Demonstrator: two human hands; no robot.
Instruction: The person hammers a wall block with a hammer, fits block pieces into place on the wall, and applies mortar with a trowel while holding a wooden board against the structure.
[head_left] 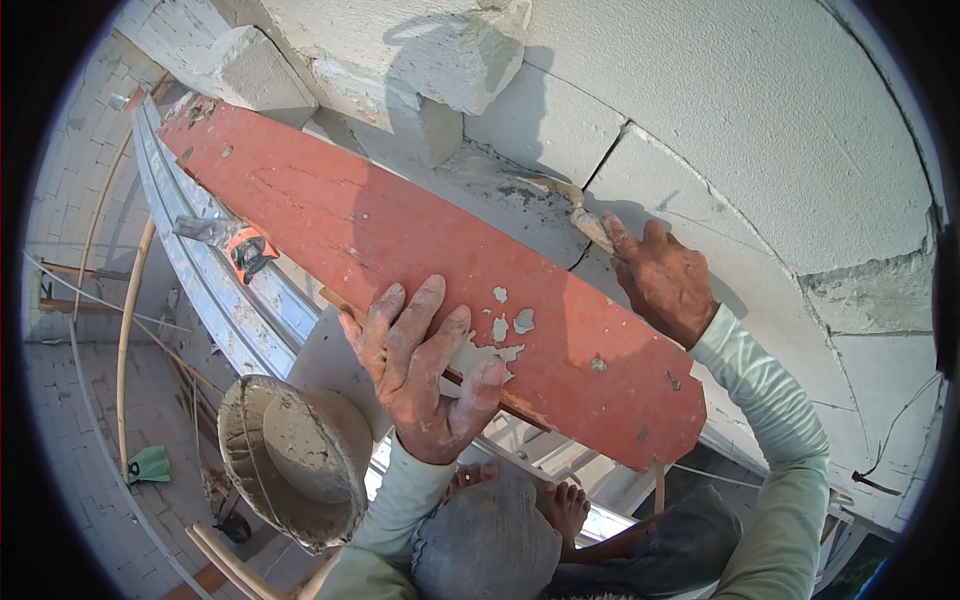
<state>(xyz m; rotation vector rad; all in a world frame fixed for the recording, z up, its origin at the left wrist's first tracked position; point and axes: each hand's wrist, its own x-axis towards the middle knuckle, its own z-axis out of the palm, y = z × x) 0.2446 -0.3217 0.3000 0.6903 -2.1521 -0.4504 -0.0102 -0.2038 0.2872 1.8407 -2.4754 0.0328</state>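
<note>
A long red board point(330, 215) slants across the middle, its paint chipped and spotted with grey mortar. My left hand point(420, 370) lies on its near edge with the fingers spread over the red face. Beyond the board, my right hand point(665, 275) is closed round the handle of a trowel point(590, 225). The trowel's blade points left and rests at the pale block wall point(680, 180), close to an open vertical joint between two blocks. Wet-looking grey mortar point(510, 195) lies along the ledge behind the board, left of that joint.
A mortar-crusted bucket point(290, 455) stands at lower left, grey mix inside. A handsaw point(235, 245) with an orange and black handle lies on ribbed metal decking point(185, 205). Loose pale blocks point(255, 75) sit at the upper left. Bamboo poles point(135, 320) and my bare feet point(565, 510) show below.
</note>
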